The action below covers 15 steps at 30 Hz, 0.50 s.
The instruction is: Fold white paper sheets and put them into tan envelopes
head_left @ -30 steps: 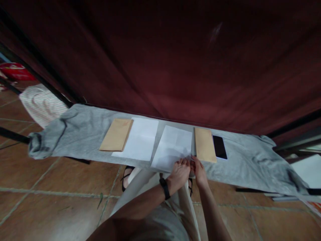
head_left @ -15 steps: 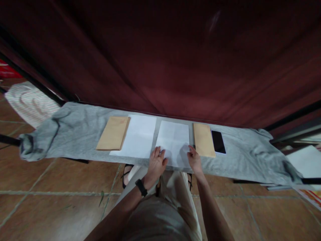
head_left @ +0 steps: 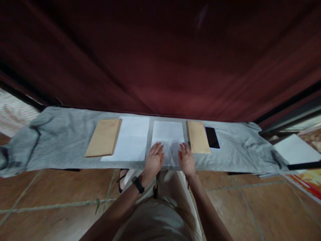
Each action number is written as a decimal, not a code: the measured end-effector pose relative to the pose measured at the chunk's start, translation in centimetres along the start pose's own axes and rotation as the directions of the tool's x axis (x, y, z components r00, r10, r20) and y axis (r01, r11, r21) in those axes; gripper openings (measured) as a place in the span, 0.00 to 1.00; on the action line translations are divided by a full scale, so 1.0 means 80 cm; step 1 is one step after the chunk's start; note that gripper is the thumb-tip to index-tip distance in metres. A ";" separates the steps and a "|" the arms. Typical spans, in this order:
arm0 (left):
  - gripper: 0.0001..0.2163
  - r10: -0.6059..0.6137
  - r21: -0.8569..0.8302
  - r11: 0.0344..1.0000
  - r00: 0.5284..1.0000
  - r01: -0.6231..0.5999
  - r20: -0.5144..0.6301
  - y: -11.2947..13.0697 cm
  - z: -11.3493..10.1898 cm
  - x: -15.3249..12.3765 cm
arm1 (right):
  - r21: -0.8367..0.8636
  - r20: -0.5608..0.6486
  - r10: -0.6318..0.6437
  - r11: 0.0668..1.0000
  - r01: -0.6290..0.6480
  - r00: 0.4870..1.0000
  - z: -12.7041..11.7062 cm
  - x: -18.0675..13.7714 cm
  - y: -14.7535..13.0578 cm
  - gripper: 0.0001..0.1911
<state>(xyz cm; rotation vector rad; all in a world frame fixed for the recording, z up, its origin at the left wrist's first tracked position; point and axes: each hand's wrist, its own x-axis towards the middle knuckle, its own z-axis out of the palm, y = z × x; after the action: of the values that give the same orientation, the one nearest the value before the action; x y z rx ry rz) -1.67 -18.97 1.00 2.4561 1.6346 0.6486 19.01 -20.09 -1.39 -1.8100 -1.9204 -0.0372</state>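
A white sheet of paper (head_left: 167, 132) lies flat in front of me on the grey cloth. My left hand (head_left: 154, 158) rests on its near left part, fingers stretched out and pointing away from me. On the near right part lies my right hand (head_left: 186, 160), palm down with its fingers extended. Neither hand grips anything. To the left is more white paper (head_left: 134, 139), partly covered by a stack of brown envelopes (head_left: 103, 137). A brown envelope (head_left: 199, 137) lies close to the right of the middle sheet.
A dark-screened phone (head_left: 212, 137) lies right of the envelope on the grey cloth (head_left: 240, 147), which covers a narrow bench. A dark red curtain (head_left: 160, 67) hangs behind it. White sheets (head_left: 297, 150) and a colourful print (head_left: 307, 182) are at the lower right.
My right hand has moved from the sheet's right edge onto its surface, its curled fingers straightening. My left hand stays on the near left part. The view has shifted slightly.
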 end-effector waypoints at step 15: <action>0.27 0.146 0.065 0.985 0.978 -0.157 0.151 -0.002 0.067 0.126 | -0.095 0.065 -0.126 0.987 0.132 0.990 0.032 0.004 -0.028 0.25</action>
<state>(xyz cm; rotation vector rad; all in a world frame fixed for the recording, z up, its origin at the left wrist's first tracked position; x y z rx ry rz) 3.69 -9.12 -0.99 2.6330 1.4561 0.4188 16.04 -19.20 -2.81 -1.7642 -2.1098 -0.1263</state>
